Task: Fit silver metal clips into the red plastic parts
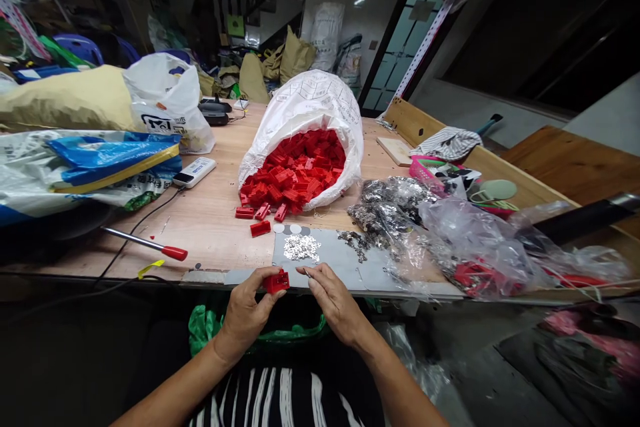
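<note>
My left hand (249,307) grips a small red plastic housing (277,281) between thumb and fingers, at the table's front edge. To its right, my right hand (333,300) pinches a small metal piece (305,272), too small to make out fully. Just beyond my hands, a pile of small shiny metal parts (301,247) lies on a grey sheet (327,255). Darker metal parts (356,245) are scattered right of it. Behind, a white woven sack (317,97) lies on its side, its mouth full of red plastic housings (305,170); several have spilled onto the table.
Clear plastic bags (465,233) with metal parts and a pink basket (425,173) crowd the right side. A red-handled lever (173,252) juts in at left, near a white device with a cable (196,172) and stacked bags (100,160). A green bag (203,327) hangs open below my hands.
</note>
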A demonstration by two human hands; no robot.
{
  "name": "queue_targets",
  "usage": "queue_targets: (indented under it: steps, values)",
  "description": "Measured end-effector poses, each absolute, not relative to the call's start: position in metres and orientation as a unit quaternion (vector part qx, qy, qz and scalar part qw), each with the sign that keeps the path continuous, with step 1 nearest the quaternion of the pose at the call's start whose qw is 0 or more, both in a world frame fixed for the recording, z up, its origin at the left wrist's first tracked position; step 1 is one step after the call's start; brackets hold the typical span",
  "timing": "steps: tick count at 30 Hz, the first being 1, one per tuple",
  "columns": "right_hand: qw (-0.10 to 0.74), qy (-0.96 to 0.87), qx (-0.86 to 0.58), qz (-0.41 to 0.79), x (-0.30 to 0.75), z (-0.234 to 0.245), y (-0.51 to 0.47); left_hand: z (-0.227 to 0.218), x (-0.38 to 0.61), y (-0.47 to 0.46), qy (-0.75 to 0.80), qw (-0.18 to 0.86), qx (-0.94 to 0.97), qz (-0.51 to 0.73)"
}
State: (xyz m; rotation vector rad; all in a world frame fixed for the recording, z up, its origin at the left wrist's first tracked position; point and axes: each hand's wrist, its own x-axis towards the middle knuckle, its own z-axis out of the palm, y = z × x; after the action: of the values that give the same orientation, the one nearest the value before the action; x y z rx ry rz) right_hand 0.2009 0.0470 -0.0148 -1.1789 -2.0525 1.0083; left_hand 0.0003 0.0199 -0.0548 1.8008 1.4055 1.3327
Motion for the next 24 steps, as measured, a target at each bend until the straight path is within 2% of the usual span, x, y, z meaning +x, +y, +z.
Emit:
queue_targets:
  steps: [4,11,18,24]
  values:
    - [0.266,-0.787,-0.464,0.306,0.200,-0.024,0.054,-0.057,-0.005,0.030,0.519,0.247,0.676,0.461]
    - [0.224,-0.813,-0.474,0.255,0.189,-0.031,0.061,-0.057,-0.008,0.052,0.503,0.273,0.699,0.428]
    - [0.202,-0.829,-0.464,0.236,0.184,-0.036,0.067,-0.057,-0.011,0.059,0.487,0.316,0.706,0.405]
    - [0.188,-0.841,-0.454,0.226,0.184,-0.038,0.069,-0.062,-0.013,0.060,0.486,0.309,0.712,0.402]
